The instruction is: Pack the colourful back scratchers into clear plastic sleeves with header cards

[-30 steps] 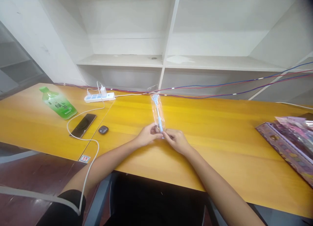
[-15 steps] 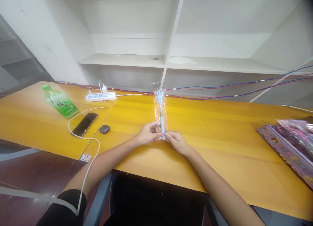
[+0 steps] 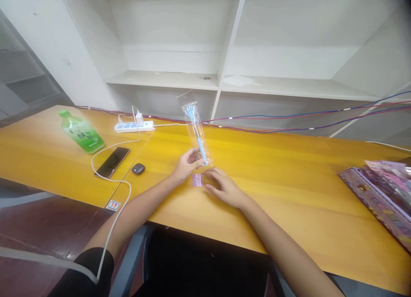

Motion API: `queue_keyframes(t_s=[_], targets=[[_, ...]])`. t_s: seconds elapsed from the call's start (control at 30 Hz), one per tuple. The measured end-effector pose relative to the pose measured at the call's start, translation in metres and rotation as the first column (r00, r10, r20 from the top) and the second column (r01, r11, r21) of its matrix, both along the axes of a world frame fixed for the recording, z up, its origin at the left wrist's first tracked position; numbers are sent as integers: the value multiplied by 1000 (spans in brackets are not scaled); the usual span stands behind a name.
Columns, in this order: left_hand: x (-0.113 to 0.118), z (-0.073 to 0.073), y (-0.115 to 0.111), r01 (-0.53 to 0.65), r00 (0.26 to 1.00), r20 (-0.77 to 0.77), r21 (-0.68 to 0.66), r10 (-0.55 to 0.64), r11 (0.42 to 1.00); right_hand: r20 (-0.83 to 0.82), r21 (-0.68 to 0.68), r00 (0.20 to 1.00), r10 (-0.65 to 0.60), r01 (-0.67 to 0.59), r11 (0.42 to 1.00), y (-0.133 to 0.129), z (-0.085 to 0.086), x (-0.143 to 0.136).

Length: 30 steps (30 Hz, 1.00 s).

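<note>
My left hand (image 3: 185, 166) is closed on the lower end of a light blue back scratcher (image 3: 201, 147), which has a hand-shaped head and a metal shaft. A clear plastic bag (image 3: 205, 136) encloses it, with its flap end pointing away from me. The scratcher leans up and to the left. Just below it, a small purple-pink printed card (image 3: 197, 180) lies flat on the table. My right hand (image 3: 227, 189) is beside the card's right edge, fingers apart and nothing held.
On the wooden table (image 3: 282, 168) at left are a green tea bottle (image 3: 82, 133), a phone (image 3: 112, 162), a small black device (image 3: 138, 168) and a power strip (image 3: 133, 126) with a white cable. A purple patterned box (image 3: 369, 194) holding plastic packets is at right. Shelves stand behind.
My right hand has let go of the bagged back scratcher and opened. My left hand has moved it up and left and tilted it. The small card on the table has come into sight.
</note>
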<state>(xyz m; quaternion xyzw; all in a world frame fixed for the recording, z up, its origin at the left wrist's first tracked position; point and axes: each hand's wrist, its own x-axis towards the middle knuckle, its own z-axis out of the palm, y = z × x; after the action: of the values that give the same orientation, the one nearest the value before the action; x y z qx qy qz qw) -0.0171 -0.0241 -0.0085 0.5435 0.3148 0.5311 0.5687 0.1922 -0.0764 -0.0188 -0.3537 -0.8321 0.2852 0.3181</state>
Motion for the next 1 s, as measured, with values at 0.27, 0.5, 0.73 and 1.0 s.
queue_keyframes(t_s=[0.27,0.5,0.73,1.0], targets=[[3,10,-6,-70,997,-32,-23,69,997,236,73,971,-25,8,997,0,-9,-15],[2,7,-3,-135,988,-75,-20,133,991,225,3,973,-47,47,999,-3,-7,-17],[4,7,-7,-110,990,-90,-1,110,994,297,-64,937,-185,213,975,-1,-12,-22],[4,9,-8,-105,990,-94,-10,104,994,275,-142,941,-198,243,960,0,-8,-16]])
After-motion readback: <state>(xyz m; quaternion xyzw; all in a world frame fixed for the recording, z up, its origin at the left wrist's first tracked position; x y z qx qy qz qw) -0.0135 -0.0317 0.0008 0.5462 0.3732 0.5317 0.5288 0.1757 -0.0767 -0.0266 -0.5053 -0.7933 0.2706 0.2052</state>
